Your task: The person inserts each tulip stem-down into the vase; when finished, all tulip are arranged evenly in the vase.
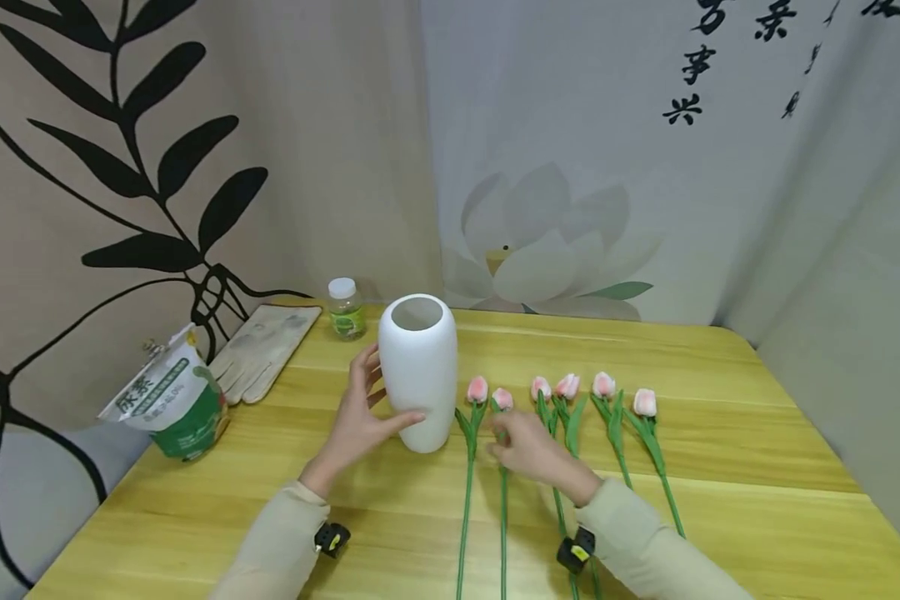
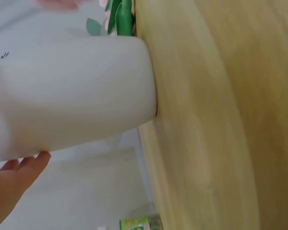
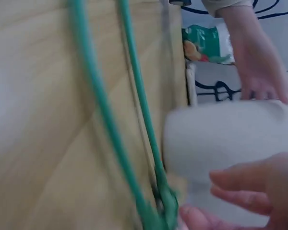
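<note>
A white vase (image 1: 420, 383) stands upright on the wooden table. My left hand (image 1: 363, 408) holds it by its left side, the thumb across the front; in the left wrist view the left hand's fingertips (image 2: 42, 157) touch the vase (image 2: 77, 91). To the right of the vase, my right hand (image 1: 528, 446) is over a pink tulip (image 1: 502, 399), near its head and leaves. In the right wrist view its fingers (image 3: 245, 176) are spread apart beside the green stem (image 3: 108, 120). Another pink tulip (image 1: 477, 390) lies between that one and the vase.
Several more pink tulips (image 1: 603, 385) lie to the right, stems toward me. Behind the vase's left is a small jar (image 1: 347, 312) with a white lid. Pale gloves (image 1: 266, 350) and a green-and-white bag (image 1: 176, 400) are at the left edge. A printed curtain (image 1: 345, 150) hangs behind the table (image 1: 757, 417).
</note>
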Demonstrator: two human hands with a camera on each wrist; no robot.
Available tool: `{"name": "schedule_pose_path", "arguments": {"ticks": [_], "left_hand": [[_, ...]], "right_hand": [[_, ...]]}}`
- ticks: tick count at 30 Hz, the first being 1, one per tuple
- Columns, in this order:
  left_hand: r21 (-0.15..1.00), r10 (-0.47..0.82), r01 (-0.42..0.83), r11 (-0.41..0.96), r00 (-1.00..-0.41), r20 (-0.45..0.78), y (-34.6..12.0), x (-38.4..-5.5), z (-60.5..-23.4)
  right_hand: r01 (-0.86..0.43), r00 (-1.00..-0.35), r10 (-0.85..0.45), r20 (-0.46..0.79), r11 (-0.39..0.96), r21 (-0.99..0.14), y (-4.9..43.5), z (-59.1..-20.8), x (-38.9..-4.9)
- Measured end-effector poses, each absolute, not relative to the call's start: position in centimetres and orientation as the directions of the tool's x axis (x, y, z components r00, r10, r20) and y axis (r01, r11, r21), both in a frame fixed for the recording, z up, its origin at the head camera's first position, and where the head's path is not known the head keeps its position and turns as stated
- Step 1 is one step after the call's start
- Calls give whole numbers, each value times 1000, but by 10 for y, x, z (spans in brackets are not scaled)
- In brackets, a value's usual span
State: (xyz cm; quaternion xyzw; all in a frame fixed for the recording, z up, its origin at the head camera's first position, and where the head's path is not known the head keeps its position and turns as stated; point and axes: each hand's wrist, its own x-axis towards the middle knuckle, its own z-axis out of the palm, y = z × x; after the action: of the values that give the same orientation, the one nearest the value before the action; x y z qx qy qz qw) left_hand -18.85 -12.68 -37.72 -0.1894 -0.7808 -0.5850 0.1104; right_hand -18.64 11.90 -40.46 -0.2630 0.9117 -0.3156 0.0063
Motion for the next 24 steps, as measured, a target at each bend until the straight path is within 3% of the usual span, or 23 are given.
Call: {"name": "schedule_pose_path", "arguments": {"ticks": [9, 12, 24], "left_hand": [[845, 107, 451, 288, -892, 439, -120, -184, -372], [849, 102, 445, 285, -894, 435, -119, -183, -373], [859, 86, 428, 279, -903, 422, -119, -184, -373]], "right_hand": [[-288, -924, -378, -61, 792, -538, 71, -423, -197], [-284, -932, -361, -41, 794, -538, 71, -428, -198], [-192, -971, -235, 48, 643, -741, 79, -434, -203]]}}
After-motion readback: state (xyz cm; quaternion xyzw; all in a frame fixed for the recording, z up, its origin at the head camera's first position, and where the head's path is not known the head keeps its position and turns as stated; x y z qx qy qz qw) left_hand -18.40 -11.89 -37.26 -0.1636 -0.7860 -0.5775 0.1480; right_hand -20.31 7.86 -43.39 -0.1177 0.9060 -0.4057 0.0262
